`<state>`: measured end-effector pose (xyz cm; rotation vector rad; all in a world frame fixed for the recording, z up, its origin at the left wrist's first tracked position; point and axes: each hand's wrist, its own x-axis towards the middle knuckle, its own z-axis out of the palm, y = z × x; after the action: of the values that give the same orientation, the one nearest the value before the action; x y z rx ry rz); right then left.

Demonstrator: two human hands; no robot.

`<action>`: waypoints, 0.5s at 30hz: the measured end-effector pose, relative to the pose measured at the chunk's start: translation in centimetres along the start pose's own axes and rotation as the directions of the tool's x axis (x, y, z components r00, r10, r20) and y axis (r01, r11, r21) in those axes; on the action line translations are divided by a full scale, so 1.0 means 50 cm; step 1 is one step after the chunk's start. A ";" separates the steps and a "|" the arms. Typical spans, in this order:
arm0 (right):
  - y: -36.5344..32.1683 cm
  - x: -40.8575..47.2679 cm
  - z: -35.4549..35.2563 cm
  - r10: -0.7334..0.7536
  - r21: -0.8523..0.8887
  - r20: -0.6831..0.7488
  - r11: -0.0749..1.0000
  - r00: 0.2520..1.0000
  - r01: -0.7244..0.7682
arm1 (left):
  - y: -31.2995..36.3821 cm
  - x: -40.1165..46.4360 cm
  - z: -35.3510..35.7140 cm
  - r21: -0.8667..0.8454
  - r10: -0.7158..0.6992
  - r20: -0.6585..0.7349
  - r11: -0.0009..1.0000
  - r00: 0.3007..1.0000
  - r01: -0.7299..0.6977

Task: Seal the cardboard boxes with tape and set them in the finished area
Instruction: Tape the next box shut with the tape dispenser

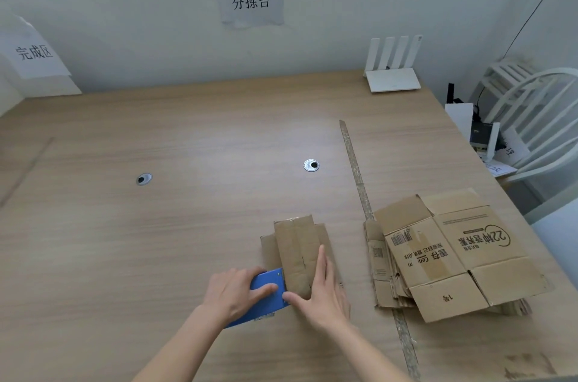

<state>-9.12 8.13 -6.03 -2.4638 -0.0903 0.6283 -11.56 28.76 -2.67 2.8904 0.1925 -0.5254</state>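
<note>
Cardboard, one small box (300,256), lies near the front of the wooden surface (187,147); the right hand (319,294) presses it flat with straight fingers, seemingly to steady it for taping. The left hand (234,291) curls its grip around one blue tape dispenser (269,294) touching the box. One pile of flattened boxes (453,256) waits just right.

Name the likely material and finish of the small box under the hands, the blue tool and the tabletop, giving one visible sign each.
Small box: brown cardboard, matte, with creased flaps. Blue tool in the left hand: probably smooth plastic, even colour. Tabletop: likely wood-look laminate, printed grain with soft sheen.
</note>
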 end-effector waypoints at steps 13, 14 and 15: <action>-0.042 0.026 -0.008 0.103 0.008 0.020 0.995 0.995 -0.103 | -0.040 -0.008 -0.062 0.071 0.003 0.012 0.997 1.000 -0.004; -0.042 0.028 -0.009 0.109 0.010 0.022 0.994 0.994 -0.109 | -0.040 -0.008 -0.064 0.061 -0.001 0.023 0.998 1.000 -0.001; -0.043 0.029 -0.010 0.115 0.011 0.020 0.993 0.993 -0.115 | -0.041 -0.007 -0.066 0.053 0.000 0.033 0.999 0.999 -0.001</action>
<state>-7.46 9.93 -5.09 -2.4649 0.0487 0.6992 -11.12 31.45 0.13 2.9304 0.1756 -0.5866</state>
